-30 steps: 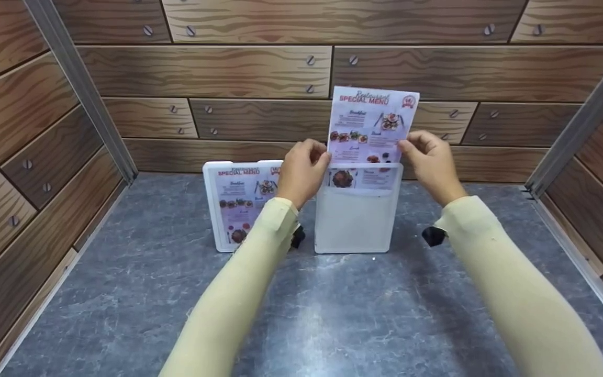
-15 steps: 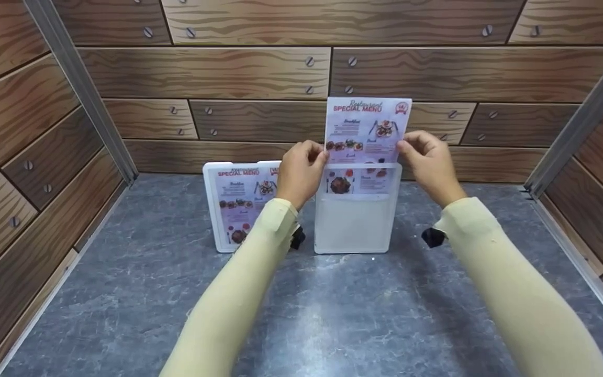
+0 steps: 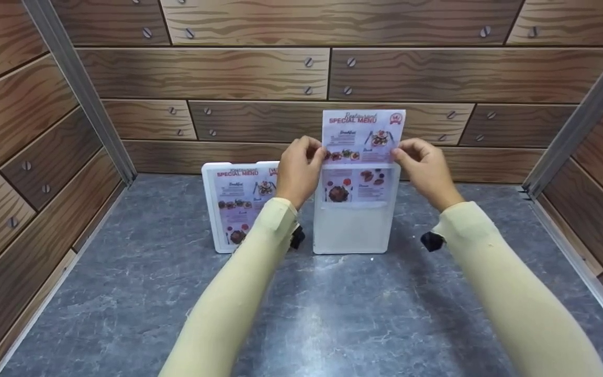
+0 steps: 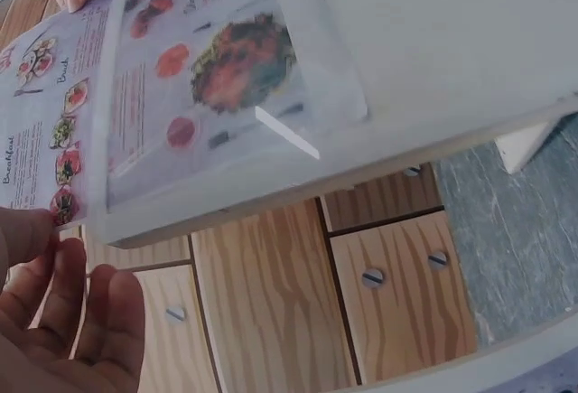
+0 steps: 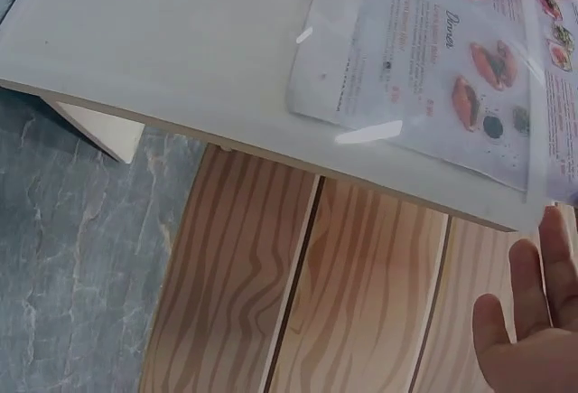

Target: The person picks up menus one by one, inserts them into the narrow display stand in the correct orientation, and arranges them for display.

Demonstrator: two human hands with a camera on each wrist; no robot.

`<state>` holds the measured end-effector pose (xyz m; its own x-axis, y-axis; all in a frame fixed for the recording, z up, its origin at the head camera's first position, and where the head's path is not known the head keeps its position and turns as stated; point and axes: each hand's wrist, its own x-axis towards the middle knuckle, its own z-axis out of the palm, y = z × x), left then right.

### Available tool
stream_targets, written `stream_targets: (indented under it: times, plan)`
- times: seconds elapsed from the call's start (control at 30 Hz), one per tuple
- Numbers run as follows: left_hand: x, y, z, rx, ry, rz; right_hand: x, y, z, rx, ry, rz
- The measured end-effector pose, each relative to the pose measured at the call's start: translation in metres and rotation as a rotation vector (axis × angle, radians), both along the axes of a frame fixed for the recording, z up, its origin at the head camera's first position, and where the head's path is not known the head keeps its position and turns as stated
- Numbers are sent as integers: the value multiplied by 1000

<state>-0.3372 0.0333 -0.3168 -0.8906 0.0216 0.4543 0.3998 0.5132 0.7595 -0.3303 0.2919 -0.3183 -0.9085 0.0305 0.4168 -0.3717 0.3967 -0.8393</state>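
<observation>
A printed menu sheet stands partly inside a white display stand with a clear front. Its lower part shows through the front; the upper part sticks out above the rim. My left hand pinches the sheet's left edge just above the rim, and my right hand pinches the right edge at about the same height. In the left wrist view the thumb and forefinger of my left hand meet on the sheet's edge. The other fingers of my right hand spread beside the stand's corner in the right wrist view.
To the left, a second white stand holds a matching menu, partly covered by my left arm. Both stand on a grey marbled table. Wood-print panels wall in the back and sides, with metal strips at the corners.
The menu sheet has slid down further into the right-hand stand and straightened from a slight tilt. Both hands keep their pinch at its edges, the right shifting slightly down and left.
</observation>
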Motion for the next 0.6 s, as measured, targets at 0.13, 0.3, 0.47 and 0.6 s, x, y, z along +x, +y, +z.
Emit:
stream_targets:
  times: [0.13, 0.3, 0.47, 0.6]
  plan:
    - [0, 1, 3, 8, 22, 1, 2, -1, 5, -46, 18, 4]
    - [0, 1, 1, -13, 23, 2, -1, 0, 3, -59, 18, 14]
    - [2, 0, -5, -47, -9, -8, -2, 2, -6, -8, 19, 2]
    - [2, 1, -10, -94, -13, -1, -2, 3, -11, 25, 21, -14]
